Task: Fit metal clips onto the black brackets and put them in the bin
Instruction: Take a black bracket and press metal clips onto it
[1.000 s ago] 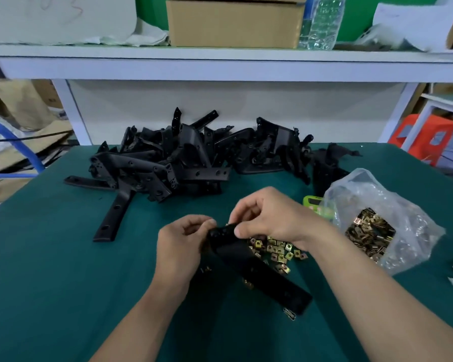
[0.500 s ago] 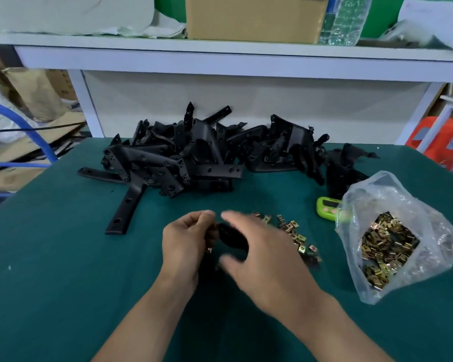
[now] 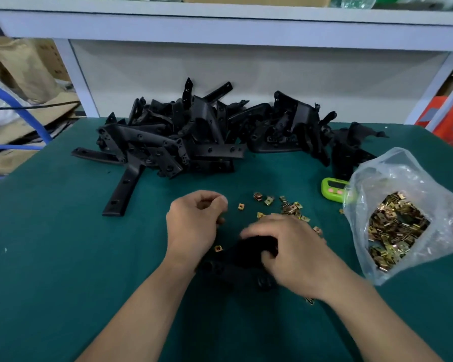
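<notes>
Far left on the green mat (image 3: 50, 257): single bracket (image 3: 123, 190), flat, at the near edge of the bracket pile (image 3: 194, 137). Pile heaped behind centre, against the back panel.

Left hand (image 3: 194, 226): off the work now, where a second ago clamped on the upper end of the working bracket. Fingers curled, thumb tip against forefinger. Cannot tell whether pinched on a clip or on nothing.

Between the hands: working bracket (image 3: 236, 259), low on the mat, nearer the body than a second ago, blurred. One brass clip (image 3: 219, 248) at its left edge, seated or merely lying there, not clear.

Right hand (image 3: 296, 254): moved from the top end, across and down. Now curled over the middle of the working bracket, thumb on the far side, clamped on it. Heavy motion blur.

Reading: pressing step at the top end likely finished. Bracket probably being turned for a further clip or for removal. Check seating before binning.

Right of that hand: loose clips (image 3: 288, 207) scattered on the mat, within easy reach. Further right: green timer (image 3: 334, 189), then clear bag (image 3: 403, 173) holding the clip stock (image 3: 395, 226). Bin not in view.
</notes>
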`<action>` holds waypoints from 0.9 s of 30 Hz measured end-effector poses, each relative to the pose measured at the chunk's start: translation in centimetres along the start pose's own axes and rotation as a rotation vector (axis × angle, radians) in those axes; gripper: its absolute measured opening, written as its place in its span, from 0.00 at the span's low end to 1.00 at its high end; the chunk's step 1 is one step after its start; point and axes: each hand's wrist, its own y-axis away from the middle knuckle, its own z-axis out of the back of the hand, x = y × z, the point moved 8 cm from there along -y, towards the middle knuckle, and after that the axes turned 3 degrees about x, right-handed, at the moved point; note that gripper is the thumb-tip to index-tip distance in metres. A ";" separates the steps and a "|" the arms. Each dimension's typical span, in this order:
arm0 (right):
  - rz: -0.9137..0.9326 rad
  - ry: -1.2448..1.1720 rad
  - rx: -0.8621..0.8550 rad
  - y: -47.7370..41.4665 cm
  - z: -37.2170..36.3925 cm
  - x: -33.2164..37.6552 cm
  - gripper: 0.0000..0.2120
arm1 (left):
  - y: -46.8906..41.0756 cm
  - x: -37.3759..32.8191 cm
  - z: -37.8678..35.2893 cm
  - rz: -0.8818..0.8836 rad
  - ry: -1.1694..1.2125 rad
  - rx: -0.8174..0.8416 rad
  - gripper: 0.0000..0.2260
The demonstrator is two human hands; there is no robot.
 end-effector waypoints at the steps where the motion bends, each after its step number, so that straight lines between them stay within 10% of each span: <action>1: 0.029 0.046 0.040 0.0 -0.8 0.4 0.24 | 0.0 -0.1 0.0 -0.009 -0.002 0.000 0.04; 15: -0.312 0.063 -0.381 1.3 2.0 -3.0 0.11 | 0.6 0.1 0.5 0.011 0.228 0.068 0.12; 27: -0.377 0.089 -0.385 1.0 2.0 -4.8 0.13 | 1.8 -0.8 -1.5 0.054 0.277 0.234 0.13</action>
